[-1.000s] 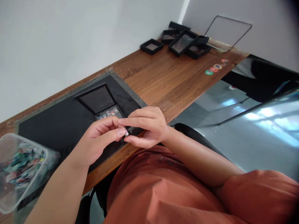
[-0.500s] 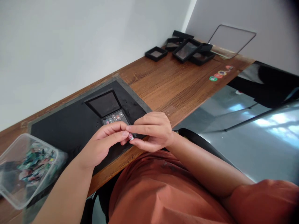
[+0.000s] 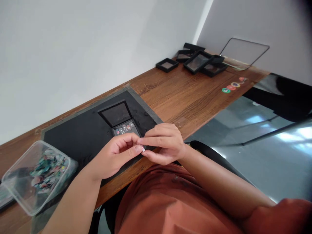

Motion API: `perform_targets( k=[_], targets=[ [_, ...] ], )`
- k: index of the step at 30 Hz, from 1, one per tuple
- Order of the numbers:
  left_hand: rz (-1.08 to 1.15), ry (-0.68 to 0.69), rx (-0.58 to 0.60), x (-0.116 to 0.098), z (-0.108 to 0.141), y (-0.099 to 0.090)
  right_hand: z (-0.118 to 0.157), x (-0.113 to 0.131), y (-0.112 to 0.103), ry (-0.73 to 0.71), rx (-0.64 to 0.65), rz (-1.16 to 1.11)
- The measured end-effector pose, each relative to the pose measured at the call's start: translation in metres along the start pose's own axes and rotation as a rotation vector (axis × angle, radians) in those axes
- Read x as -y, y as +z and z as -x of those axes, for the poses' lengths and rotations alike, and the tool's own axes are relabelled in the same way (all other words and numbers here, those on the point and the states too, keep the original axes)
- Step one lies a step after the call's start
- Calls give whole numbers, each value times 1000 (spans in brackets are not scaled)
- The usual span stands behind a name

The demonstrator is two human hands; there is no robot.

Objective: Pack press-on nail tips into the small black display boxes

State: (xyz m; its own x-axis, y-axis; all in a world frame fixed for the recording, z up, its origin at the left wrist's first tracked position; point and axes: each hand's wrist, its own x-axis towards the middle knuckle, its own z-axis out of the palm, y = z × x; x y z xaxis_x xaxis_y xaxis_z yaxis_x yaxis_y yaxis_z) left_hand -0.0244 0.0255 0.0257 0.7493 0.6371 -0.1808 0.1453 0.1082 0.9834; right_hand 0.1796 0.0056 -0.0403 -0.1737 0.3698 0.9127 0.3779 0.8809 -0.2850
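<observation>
Over the near edge of the black mat, my left hand (image 3: 119,154) and my right hand (image 3: 165,143) meet fingertip to fingertip. Between their thumbs and index fingers is a small patterned piece (image 3: 143,149), whitish with some colour; the fingers cover most of it. Just beyond my hands lies a flat black case (image 3: 116,114) with its lid raised. Several small round decorated pieces (image 3: 125,128) sit in rows in its base, and my left hand hides the near part of the case.
A clear plastic tub (image 3: 20,198) of colourful cut pieces stands at the left. The black mat (image 3: 73,130) covers part of the wooden table (image 3: 168,97). Black frames (image 3: 197,61) are piled at the far end, near several round stickers (image 3: 230,87) and a wire stand (image 3: 251,42).
The view has shifted, so everything sits a little lower and further right. Less of the small patterned piece shows between my fingertips. Both hands stay together.
</observation>
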Motion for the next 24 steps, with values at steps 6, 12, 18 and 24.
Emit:
perform_targets(
  k=[6, 12, 18, 24],
  targets=[
    [-22, -29, 23, 2, -1, -1, 1, 4, -1, 11, 42, -37],
    [-124, -111, 52, -6, 4, -8, -2, 12, -3, 167, 119, -210],
    [-37, 36, -113, -16, 15, -23, -1, 2, -5, 335, -70, -95],
    [157, 208, -365, -15, 13, -25, -10, -22, 2, 560, 114, -69]
  ],
)
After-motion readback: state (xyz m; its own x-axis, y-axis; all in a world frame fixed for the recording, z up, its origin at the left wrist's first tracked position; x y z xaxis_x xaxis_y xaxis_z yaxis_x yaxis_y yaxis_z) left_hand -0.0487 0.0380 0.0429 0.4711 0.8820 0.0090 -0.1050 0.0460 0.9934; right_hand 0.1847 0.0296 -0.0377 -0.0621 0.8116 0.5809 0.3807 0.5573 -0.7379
